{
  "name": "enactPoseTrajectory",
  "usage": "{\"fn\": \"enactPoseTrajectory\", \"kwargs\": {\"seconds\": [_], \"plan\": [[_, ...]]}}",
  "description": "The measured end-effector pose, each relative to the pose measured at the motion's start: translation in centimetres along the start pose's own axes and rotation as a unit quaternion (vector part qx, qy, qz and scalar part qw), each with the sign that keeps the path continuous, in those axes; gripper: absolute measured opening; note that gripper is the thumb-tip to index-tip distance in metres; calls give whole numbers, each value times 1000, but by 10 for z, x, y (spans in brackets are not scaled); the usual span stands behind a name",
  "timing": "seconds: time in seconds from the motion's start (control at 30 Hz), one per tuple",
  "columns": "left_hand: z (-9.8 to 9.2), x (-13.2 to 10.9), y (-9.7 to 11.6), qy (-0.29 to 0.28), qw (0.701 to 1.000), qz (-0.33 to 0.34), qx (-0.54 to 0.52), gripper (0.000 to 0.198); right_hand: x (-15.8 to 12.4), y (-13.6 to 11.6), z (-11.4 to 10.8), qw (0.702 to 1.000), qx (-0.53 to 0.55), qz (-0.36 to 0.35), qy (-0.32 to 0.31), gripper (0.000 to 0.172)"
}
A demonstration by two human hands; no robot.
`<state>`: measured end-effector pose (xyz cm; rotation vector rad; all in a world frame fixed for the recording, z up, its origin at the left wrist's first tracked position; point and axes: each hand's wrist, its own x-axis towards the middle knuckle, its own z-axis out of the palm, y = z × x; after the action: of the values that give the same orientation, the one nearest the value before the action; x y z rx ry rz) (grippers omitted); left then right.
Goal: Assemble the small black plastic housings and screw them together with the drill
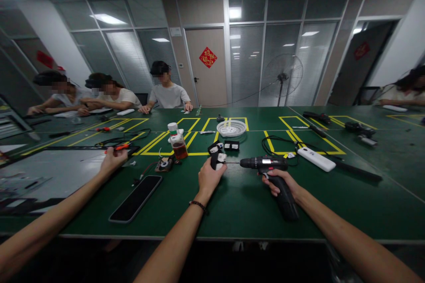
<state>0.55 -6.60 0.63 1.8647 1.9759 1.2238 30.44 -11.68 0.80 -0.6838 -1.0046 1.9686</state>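
Note:
My right hand (277, 182) is wrapped round the grip of a black power drill (265, 163), which lies level and points left. Its long thin bit reaches a small black-and-white part (218, 158) pinched in my left hand (210, 174). Whether the bit's tip sits in the part is too small to tell. Just behind is another black piece with white squares (231, 145). A white mesh basket (231, 128) stands farther back on the green table (232, 212).
At the left, another person's hand (114, 159) holds an orange-handled tool over a grey panel (76, 168). A phone (136, 199), a speaker-like part (164, 164) and a bottle (178, 145) are left of my hands. A white power strip (316, 159) and cables lie right.

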Motion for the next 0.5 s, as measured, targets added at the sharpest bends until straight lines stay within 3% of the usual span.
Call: {"fn": "enactPoseTrajectory", "kwargs": {"seconds": [0.5], "plan": [[-3, -1, 0, -13, 1000, -6, 7, 56, 2, 2, -4, 1000, 2, 6, -10, 20]]}}
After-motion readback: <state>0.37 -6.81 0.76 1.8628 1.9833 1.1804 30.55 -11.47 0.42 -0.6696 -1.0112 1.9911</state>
